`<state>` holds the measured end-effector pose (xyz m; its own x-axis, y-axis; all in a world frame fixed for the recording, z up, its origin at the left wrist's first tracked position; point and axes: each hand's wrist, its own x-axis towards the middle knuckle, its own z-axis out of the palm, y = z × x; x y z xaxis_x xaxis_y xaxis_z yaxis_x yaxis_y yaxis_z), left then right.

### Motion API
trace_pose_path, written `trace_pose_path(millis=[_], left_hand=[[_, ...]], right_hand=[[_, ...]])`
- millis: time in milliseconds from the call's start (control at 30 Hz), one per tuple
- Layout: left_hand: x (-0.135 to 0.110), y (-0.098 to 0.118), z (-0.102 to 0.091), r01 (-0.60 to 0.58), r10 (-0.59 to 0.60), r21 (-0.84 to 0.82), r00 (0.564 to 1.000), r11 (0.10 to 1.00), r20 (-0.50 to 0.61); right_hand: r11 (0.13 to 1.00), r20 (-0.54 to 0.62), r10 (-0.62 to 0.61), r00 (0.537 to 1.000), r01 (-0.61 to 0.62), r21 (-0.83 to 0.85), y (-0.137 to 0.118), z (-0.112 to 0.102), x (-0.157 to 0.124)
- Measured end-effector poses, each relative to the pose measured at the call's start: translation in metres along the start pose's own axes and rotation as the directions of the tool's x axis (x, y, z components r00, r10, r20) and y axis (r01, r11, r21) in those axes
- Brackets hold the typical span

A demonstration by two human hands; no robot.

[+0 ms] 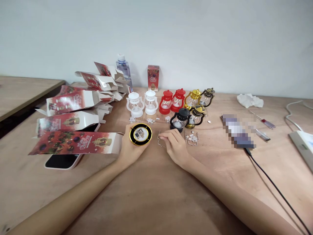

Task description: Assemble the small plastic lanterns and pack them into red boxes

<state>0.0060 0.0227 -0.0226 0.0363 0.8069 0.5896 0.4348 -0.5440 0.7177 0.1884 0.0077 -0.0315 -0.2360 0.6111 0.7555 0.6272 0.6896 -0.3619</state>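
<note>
My left hand (129,150) is wrapped round a small lantern (141,134). Its round black base with a gold rim faces up at me, and the recess in the middle shows small metal parts. Just right of it, my right hand (176,147) has its fingertips pinched together; whatever they hold is too small to make out. Beside those fingertips a thin bent wire (160,142) lies on the table. Small loose parts and wire (192,138) lie right of my right hand. A black lantern (181,120) stands right behind that hand.
White lanterns (135,106), red lanterns (166,102) and gold ones (192,98) stand behind my hands. Opened red cartons (78,143) pile up at left, over a phone (62,162). A bottle (124,70) stands behind. At right lie a cabled phone (237,132), a screwdriver (267,123) and tissue (249,100).
</note>
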Motion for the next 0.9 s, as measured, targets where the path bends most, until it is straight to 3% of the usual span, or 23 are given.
trace_pose_path(millis=[200, 367, 667, 900], left_hand=[[-0.001, 0.002, -0.002, -0.015, 0.012, 0.038, 0.997, 0.999, 0.071], [-0.001, 0.0, -0.003, -0.068, 0.057, 0.107, 0.993, 0.992, 0.1], [0.0, 0.004, -0.003, -0.124, 0.096, 0.143, 0.978, 0.982, 0.187], [0.0, 0.005, -0.003, -0.115, 0.087, 0.154, 0.98, 0.981, 0.176]], right_hand=[[0.962, -0.171, 0.073, 0.983, -0.024, 0.272, -0.006, -0.003, 0.002], [0.912, -0.243, 0.136, 0.96, -0.025, 0.41, -0.01, 0.002, -0.003], [0.935, -0.235, 0.148, 0.961, -0.058, 0.351, -0.011, 0.005, -0.006], [0.89, -0.113, 0.228, 0.967, -0.16, 0.428, -0.01, 0.007, -0.004]])
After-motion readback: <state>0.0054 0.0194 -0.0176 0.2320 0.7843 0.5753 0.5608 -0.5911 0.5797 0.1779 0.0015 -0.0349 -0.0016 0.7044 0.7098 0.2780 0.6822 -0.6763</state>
